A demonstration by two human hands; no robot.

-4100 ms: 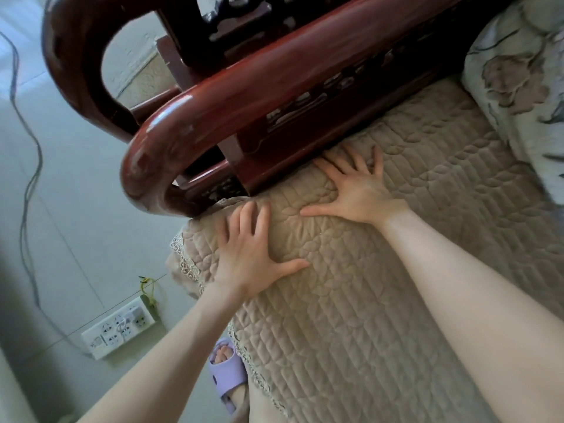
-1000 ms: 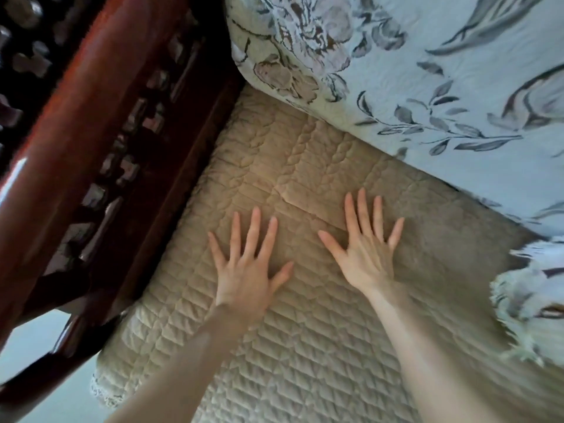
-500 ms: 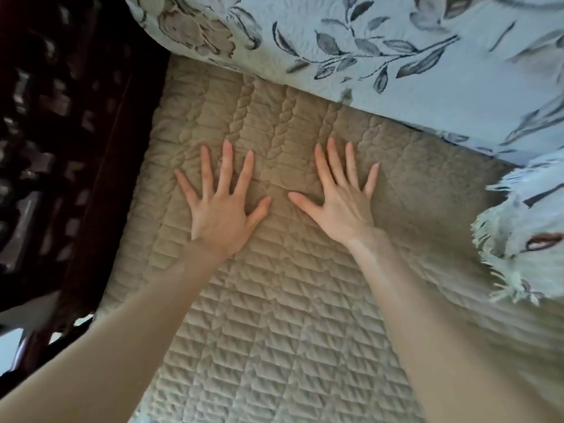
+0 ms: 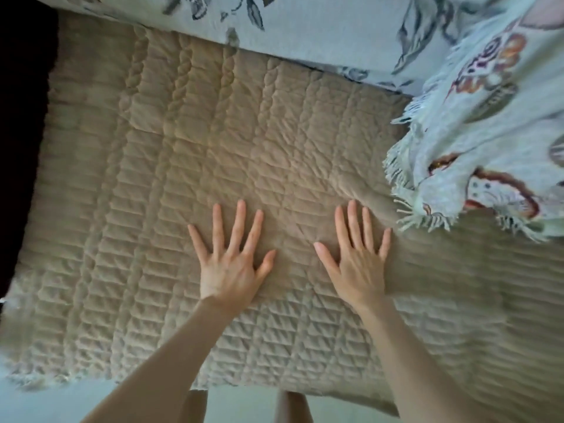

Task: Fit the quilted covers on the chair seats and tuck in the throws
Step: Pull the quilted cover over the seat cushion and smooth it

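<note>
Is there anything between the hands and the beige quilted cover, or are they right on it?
Nothing is in the way. The left hand and the right hand both lie flat, fingers spread, directly on the quilted cover. The fringed throw lies off to the right, not under them.

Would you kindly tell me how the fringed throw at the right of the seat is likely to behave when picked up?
The fringed throw lies in soft bunched folds, so it will probably sag and drape, not keep a shape. Its loose fringe may trail or catch on the quilted cover. It looks thin, so likely light for its size.
</note>
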